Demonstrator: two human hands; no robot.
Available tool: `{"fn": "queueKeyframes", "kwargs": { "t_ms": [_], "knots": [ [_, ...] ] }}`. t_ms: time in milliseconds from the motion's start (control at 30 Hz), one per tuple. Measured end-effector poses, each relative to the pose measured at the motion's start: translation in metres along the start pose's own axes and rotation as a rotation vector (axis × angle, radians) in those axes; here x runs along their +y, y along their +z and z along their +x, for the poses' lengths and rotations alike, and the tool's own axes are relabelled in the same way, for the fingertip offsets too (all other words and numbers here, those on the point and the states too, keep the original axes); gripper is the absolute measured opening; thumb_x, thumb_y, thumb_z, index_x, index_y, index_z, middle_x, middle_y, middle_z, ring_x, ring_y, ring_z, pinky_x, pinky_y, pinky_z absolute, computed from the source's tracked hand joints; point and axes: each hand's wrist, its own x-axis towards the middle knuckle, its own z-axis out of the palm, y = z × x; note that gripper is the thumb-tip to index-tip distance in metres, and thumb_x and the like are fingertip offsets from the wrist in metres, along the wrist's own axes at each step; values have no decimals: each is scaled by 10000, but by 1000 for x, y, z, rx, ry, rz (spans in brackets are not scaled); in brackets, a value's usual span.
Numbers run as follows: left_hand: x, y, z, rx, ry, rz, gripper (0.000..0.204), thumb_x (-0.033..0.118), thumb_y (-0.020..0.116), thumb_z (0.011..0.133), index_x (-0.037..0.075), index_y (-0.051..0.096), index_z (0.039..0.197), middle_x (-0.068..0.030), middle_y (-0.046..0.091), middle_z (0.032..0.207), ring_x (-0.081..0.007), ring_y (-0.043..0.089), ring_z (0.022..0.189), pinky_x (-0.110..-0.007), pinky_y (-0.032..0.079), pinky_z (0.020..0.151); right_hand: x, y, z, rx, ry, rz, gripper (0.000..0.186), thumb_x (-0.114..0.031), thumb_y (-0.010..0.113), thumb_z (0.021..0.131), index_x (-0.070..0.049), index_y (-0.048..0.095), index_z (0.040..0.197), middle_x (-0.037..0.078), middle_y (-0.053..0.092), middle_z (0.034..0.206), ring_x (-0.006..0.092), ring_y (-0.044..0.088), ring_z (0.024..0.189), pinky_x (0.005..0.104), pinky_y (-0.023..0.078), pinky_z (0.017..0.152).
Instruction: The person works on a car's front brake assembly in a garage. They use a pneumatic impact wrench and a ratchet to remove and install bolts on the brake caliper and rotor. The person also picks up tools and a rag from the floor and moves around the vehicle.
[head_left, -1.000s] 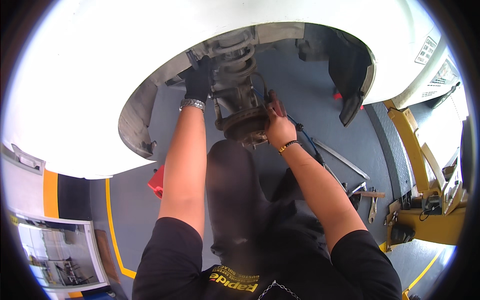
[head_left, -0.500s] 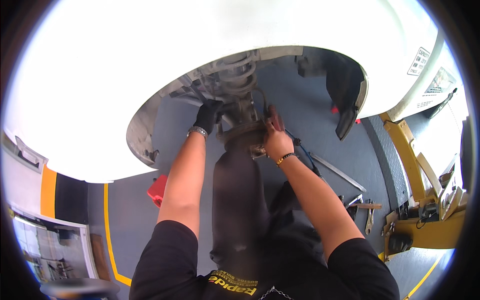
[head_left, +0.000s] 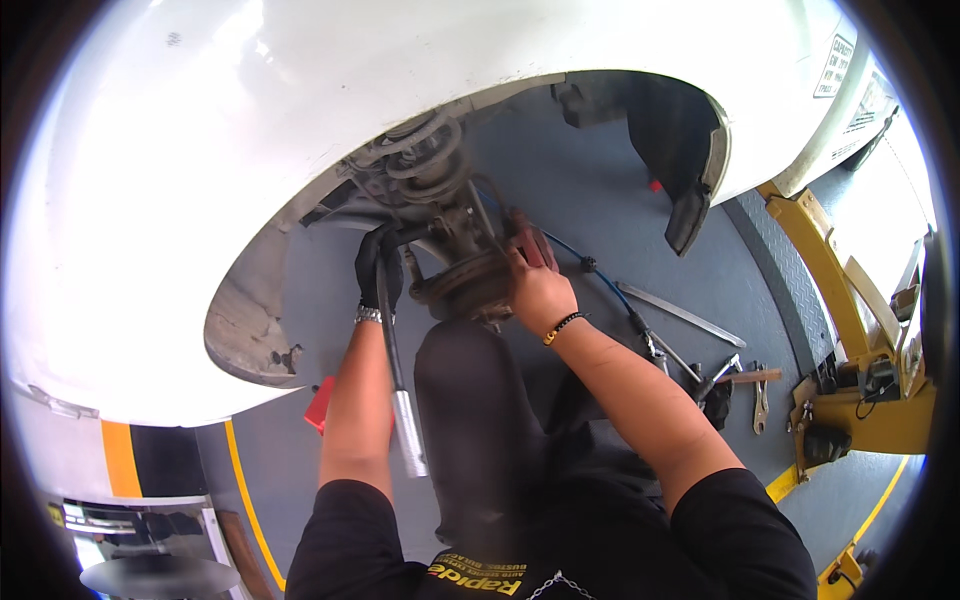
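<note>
The person's left hand [head_left: 380,265], in a black glove, is closed around a long bar-shaped tool with a dark shaft and a silver grip [head_left: 407,430]; this tool is located in front of the wheel arch, and its silver end points down toward the person, beside the left forearm. A silver metal watch [head_left: 368,314] is on this wrist. The right hand [head_left: 541,295], which is bare, has its fingers closed on the near end of a reddish-brown, block-shaped metal part [head_left: 535,246], and this part is at the right side of a round, rusty brake disc [head_left: 465,288]. Above the disc there is a thick grey coil spring [head_left: 428,170], inside the wheel arch of a white car body [head_left: 300,90]. A dark bracelet with golden beads [head_left: 566,327] is on the right wrist. On the grey floor, to the right, lie a thin blue hose [head_left: 605,288], a long flat silver bar [head_left: 680,313], a tool with a brown wooden handle [head_left: 752,376] and, just beside it, a silver wrench [head_left: 760,410]. A red object [head_left: 318,406] is partly hidden behind the left forearm, so its kind I cannot tell.
</note>
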Motion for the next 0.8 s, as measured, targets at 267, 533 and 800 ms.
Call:
{"fn": "queueKeyframes", "kwargs": {
  "t_ms": [267,533,800],
  "knots": [
    [-32,35,-6,-25,-56,-192,320,267,557,1034,-13,642,1164,-72,667,925,-151,611,789,-293,490,719,7,-5,0,-17,45,-38,534,-154,561,894,-112,491,1422,226,703,832,418,695,752,503,571,701],
    [-65,49,-1,-9,92,30,188,149,602,975,11,674,1081,-126,666,889,-238,632,774,-339,513,673,5,-4,4,-47,47,-76,536,-157,547,912,-102,460,1438,221,700,805,426,690,717,511,572,674],
    [-20,32,11,94,259,53,161,115,593,965,11,694,1033,-129,642,756,-227,623,681,-351,498,646,-7,-13,2,-135,34,-84,572,-128,504,906,-68,422,1469,222,705,812,388,707,741,489,568,696]
  ]
}}
